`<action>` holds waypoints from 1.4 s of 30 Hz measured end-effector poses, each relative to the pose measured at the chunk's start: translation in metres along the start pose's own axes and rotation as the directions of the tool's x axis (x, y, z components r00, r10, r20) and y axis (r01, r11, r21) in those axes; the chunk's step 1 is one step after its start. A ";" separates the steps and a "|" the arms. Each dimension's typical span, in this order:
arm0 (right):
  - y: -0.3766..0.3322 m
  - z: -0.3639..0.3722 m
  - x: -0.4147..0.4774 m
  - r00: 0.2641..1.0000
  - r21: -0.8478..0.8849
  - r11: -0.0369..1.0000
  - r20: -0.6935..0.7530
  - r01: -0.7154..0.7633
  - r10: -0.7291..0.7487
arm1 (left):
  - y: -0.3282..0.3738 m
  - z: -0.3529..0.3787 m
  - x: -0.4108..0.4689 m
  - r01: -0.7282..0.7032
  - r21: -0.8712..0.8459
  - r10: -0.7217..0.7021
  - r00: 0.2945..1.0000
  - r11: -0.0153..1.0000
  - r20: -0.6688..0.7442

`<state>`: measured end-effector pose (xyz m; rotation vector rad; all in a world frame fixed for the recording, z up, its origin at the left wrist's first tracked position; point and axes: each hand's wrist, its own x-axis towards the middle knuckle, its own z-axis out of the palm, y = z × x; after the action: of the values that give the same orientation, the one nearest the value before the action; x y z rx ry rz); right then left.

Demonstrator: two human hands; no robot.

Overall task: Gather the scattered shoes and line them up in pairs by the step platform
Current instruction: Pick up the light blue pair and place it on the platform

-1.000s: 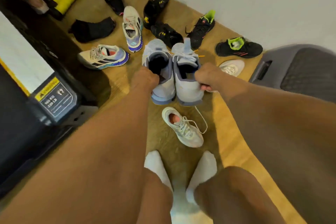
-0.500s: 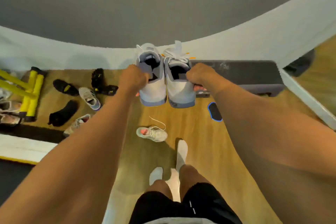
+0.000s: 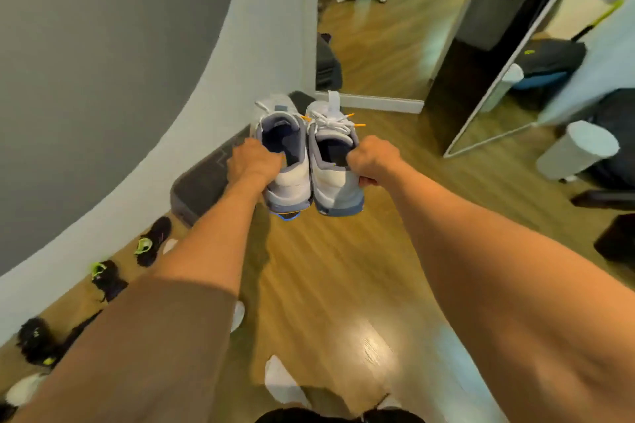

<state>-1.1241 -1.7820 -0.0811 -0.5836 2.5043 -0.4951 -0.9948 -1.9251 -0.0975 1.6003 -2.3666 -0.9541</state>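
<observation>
**Q:** Head view. What does each hand hold?

**A:** The left hand point(image 3: 252, 161) is curled round the heel collar of the left shoe point(image 3: 287, 182). The right hand point(image 3: 372, 161) is curled round the heel collar of the right shoe point(image 3: 335, 182), with its fingers tucked under the outer side. Both shoes hang clear of the floor point(image 3: 343, 285). They are side by side with their inner sides touching, heels toward the person and toes away.

**Q:** Which way does the platform lie from the pair?

**A:** The platform point(image 3: 202, 182) lies to the left of the pair and below it, against the wall point(image 3: 220, 96). Its long axis follows the wall, from near left to far right. The left hand overlaps it in view and is the nearer hand. The right hand is over bare floor.

**Q:** What does the set-down turn on?

**A:** As a judgement, it turns on alignment. The shoes' long axes run away from the person, oblique to the platform's front edge. The pair probably needs lowering to the floor just beside that edge, turned a little left to square with it.

**Q:** What remains?

**A:** Black shoes point(image 3: 153, 245) lie along the wall beyond the platform's near end, well apart from the held pair. They are not yet lined up.
</observation>
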 end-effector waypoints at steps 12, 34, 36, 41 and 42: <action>0.403 -0.170 -0.076 0.859 0.320 0.846 -0.150 -0.426 0.489 | 0.289 0.280 -0.201 -0.471 0.109 0.399 0.830 0.875 0.389; 0.865 -0.334 -0.142 0.311 0.536 0.418 -0.281 -0.733 0.908 | 0.625 0.648 -0.494 -0.883 -0.106 0.703 0.285 0.456 0.652; 0.908 -0.347 -0.149 0.296 0.561 0.396 -0.264 -0.727 0.918 | 0.647 0.679 -0.524 -0.893 -0.101 0.702 0.271 0.439 0.659; 1.011 -0.391 -0.174 0.294 0.584 0.387 -0.252 -0.714 0.922 | 0.697 0.745 -0.599 -0.889 -0.049 0.671 0.306 0.455 0.676; 1.031 -0.401 -0.180 0.300 0.574 0.398 -0.262 -0.716 0.917 | 0.708 0.758 -0.614 -0.887 -0.045 0.662 0.309 0.460 0.683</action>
<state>-1.5210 -0.7362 -0.1509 1.2251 2.6385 -0.7044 -1.6220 -0.8969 -0.1548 -0.1962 -3.3027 -0.8816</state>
